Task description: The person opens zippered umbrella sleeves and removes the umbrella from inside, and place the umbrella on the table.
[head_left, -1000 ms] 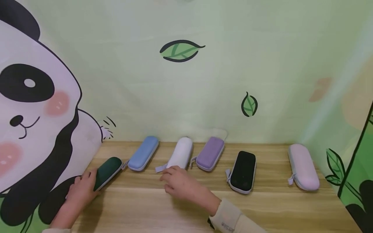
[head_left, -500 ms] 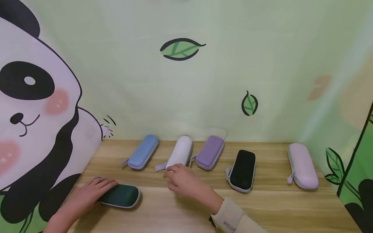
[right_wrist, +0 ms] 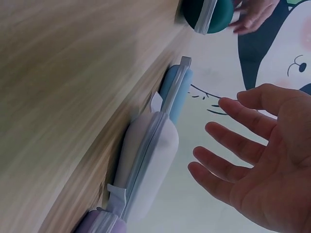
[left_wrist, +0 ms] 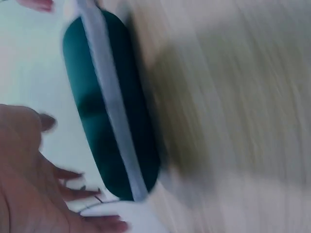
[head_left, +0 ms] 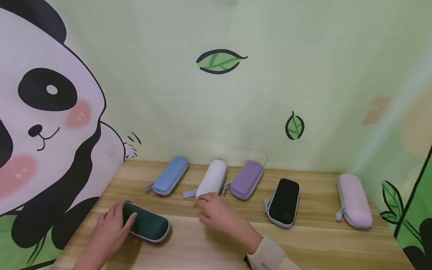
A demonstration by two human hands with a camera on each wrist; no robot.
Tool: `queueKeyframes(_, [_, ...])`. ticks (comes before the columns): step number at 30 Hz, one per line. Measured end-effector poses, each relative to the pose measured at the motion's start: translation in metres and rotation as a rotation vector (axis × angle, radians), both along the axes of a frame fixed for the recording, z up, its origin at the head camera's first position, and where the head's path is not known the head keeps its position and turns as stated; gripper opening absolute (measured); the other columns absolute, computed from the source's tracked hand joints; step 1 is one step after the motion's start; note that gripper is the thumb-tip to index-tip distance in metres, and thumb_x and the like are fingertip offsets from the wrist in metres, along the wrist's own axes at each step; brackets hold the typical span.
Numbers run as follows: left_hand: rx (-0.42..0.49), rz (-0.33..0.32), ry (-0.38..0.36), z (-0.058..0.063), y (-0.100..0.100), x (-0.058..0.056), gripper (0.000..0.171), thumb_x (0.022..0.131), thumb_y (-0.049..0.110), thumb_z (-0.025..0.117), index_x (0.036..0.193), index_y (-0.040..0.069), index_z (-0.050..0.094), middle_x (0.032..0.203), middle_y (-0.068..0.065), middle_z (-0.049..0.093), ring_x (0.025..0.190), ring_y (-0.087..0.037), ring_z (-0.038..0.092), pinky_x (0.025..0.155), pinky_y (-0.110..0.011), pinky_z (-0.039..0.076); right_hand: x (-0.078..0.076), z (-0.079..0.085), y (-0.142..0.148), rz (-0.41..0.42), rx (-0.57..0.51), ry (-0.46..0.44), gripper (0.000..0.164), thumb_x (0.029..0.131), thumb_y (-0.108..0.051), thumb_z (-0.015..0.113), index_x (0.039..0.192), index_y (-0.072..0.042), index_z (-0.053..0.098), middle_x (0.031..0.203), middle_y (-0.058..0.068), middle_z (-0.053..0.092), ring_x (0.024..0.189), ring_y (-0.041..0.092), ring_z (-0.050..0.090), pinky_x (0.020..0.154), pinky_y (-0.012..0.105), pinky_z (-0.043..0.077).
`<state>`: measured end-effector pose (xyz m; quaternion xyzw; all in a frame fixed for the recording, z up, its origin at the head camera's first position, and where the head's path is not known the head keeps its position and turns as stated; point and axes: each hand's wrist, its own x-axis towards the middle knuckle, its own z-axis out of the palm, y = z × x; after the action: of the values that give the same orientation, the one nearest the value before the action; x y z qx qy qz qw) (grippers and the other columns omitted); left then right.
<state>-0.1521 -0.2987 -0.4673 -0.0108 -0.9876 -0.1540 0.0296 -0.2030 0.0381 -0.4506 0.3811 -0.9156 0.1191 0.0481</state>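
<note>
A dark green zip case (head_left: pixel 150 224) lies at the front left of the table, its grey zip band (left_wrist: pixel 109 87) showing in the left wrist view. My left hand (head_left: pixel 109 230) is at its left end, thumb and fingers spread; the left wrist view shows a gap between the fingers and the case. By the near end of a white zip case (head_left: pixel 213 176) hovers my right hand (head_left: pixel 224 217), its fingers loosely bent. From the right wrist, these fingers (right_wrist: pixel 228 136) appear apart from the white case and hold nothing.
Along the back lie a blue case (head_left: pixel 170 176) and a purple case (head_left: pixel 247 180). Farther right are a black case (head_left: pixel 284 202) and a pink case (head_left: pixel 354 200). A printed panda cloth (head_left: pixel 162 93) rises behind the wooden table (head_left: pixel 189 247).
The green case went from slanting in my left hand to lying flat on the table. My left hand then loosened from its top. My right hand stayed near the white case; the view shifted slightly.
</note>
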Motion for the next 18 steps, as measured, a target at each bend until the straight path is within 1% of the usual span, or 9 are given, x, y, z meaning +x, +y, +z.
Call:
queueKeyframes(1, [0.003, 0.061, -0.028, 0.001, 0.003, 0.003, 0.082, 0.106, 0.058, 0.036, 0.140, -0.017, 0.040, 0.136, -0.043, 0.042, 0.120, -0.066, 0.038, 0.095, -0.073, 0.036, 0.001, -0.001, -0.001, -0.005, 0.002, -0.003, 0.025, 0.100, -0.020, 0.063, 0.123, -0.015, 0.071, 0.134, 0.008, 0.064, 0.126, 0.028, 0.058, 0.107, 0.037, 0.045])
queueKeyframes(3, [-0.008, 0.144, -0.078, 0.001, 0.009, 0.006, 0.090, 0.104, 0.063, 0.030, 0.130, -0.023, 0.038, 0.125, -0.049, 0.039, 0.112, -0.068, 0.037, 0.087, -0.071, 0.039, 0.002, -0.001, -0.004, -0.012, -0.003, -0.007, 0.025, 0.099, -0.020, 0.063, 0.123, -0.015, 0.071, 0.134, 0.008, 0.064, 0.126, 0.027, 0.058, 0.107, 0.037, 0.045])
queueKeyframes(5, [-0.015, 0.182, -0.100, 0.000, 0.017, 0.003, 0.095, 0.103, 0.067, 0.028, 0.121, -0.026, 0.037, 0.117, -0.052, 0.036, 0.109, -0.067, 0.036, 0.083, -0.068, 0.041, 0.003, 0.001, -0.004, -0.015, -0.004, -0.021, 0.026, 0.100, -0.020, 0.062, 0.124, -0.015, 0.071, 0.135, 0.007, 0.063, 0.127, 0.027, 0.058, 0.108, 0.037, 0.044])
queueKeyframes(6, [-0.024, 0.190, -0.107, -0.001, 0.020, 0.001, 0.097, 0.102, 0.068, 0.029, 0.118, -0.028, 0.036, 0.115, -0.053, 0.034, 0.108, -0.067, 0.035, 0.084, -0.068, 0.040, 0.003, 0.001, -0.005, -0.010, -0.001, -0.031, 0.026, 0.100, -0.021, 0.062, 0.125, -0.015, 0.071, 0.136, 0.007, 0.063, 0.127, 0.027, 0.057, 0.108, 0.037, 0.044])
queueKeyframes(8, [-0.048, 0.193, -0.112, -0.004, 0.026, -0.003, 0.098, 0.103, 0.065, 0.034, 0.116, -0.032, 0.034, 0.113, -0.056, 0.031, 0.110, -0.068, 0.034, 0.088, -0.069, 0.037, 0.004, 0.001, -0.008, 0.004, 0.013, -0.053, 0.028, 0.101, -0.022, 0.061, 0.127, -0.015, 0.070, 0.137, 0.006, 0.062, 0.128, 0.026, 0.056, 0.109, 0.037, 0.044])
queueKeyframes(11, [-0.123, 0.173, -0.101, -0.007, 0.034, -0.011, 0.098, 0.102, 0.060, 0.044, 0.116, -0.036, 0.034, 0.112, -0.059, 0.031, 0.110, -0.068, 0.036, 0.094, -0.070, 0.032, 0.006, 0.002, -0.012, 0.017, 0.027, -0.064, 0.028, 0.101, -0.022, 0.061, 0.127, -0.015, 0.069, 0.136, 0.006, 0.062, 0.129, 0.025, 0.056, 0.109, 0.036, 0.043])
queueKeyframes(13, [-0.164, 0.151, -0.081, -0.007, 0.039, -0.019, 0.096, 0.100, 0.058, 0.051, 0.112, -0.036, 0.038, 0.107, -0.058, 0.035, 0.107, -0.066, 0.039, 0.092, -0.068, 0.031, 0.006, 0.003, -0.013, 0.011, 0.031, -0.047, 0.027, 0.101, -0.022, 0.061, 0.126, -0.015, 0.070, 0.135, 0.005, 0.063, 0.128, 0.024, 0.056, 0.109, 0.036, 0.043])
queueKeyframes(15, [-0.171, 0.133, -0.081, -0.005, 0.043, -0.026, 0.093, 0.096, 0.058, 0.057, 0.108, -0.033, 0.042, 0.105, -0.056, 0.037, 0.105, -0.063, 0.040, 0.089, -0.065, 0.032, 0.006, 0.005, -0.012, 0.002, 0.026, -0.031, 0.027, 0.101, -0.022, 0.061, 0.125, -0.015, 0.070, 0.134, 0.005, 0.064, 0.127, 0.024, 0.057, 0.108, 0.036, 0.044])
queueKeyframes(18, [-0.143, 0.063, -0.134, 0.002, 0.044, -0.036, 0.092, 0.093, 0.056, 0.064, 0.112, -0.031, 0.041, 0.107, -0.053, 0.039, 0.108, -0.062, 0.040, 0.093, -0.066, 0.032, 0.004, 0.008, -0.012, -0.001, 0.017, -0.031, 0.026, 0.101, -0.021, 0.061, 0.125, -0.015, 0.070, 0.134, 0.005, 0.064, 0.127, 0.025, 0.057, 0.108, 0.036, 0.044])
